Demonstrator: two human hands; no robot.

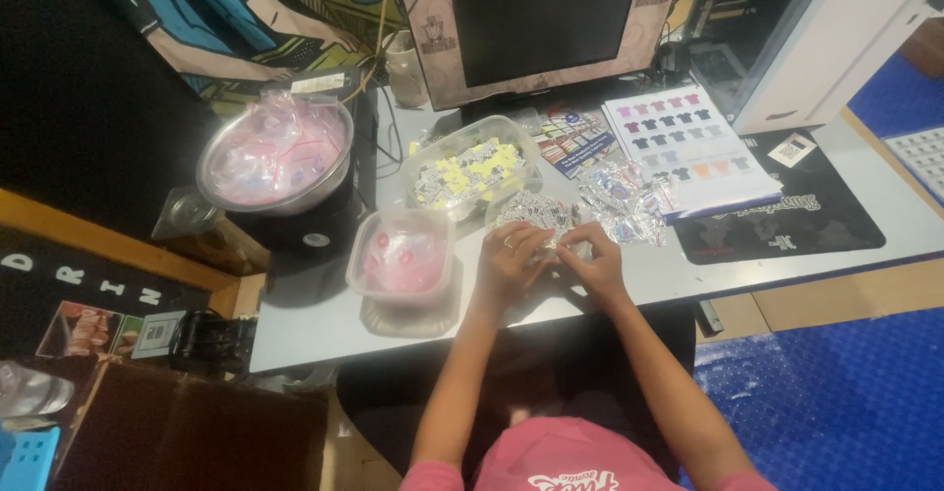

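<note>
Both hands, left hand (508, 260) and right hand (590, 258), pinch together on one small packet (559, 246) near the desk's (324, 329) front edge; best worked low, fingertips close, beside the heaped container (536, 212).

Bare grey tabletop (324, 324) lies open to my left; ahead, the clear plastic tub of pink packets (403, 260), the round clear tub of stickers (536, 211) and shiny foil packets (619, 201) crowd my way

Both hands, left hand (511, 260) and right hand (595, 260), meet beside a sticker tub (536, 211).
</note>
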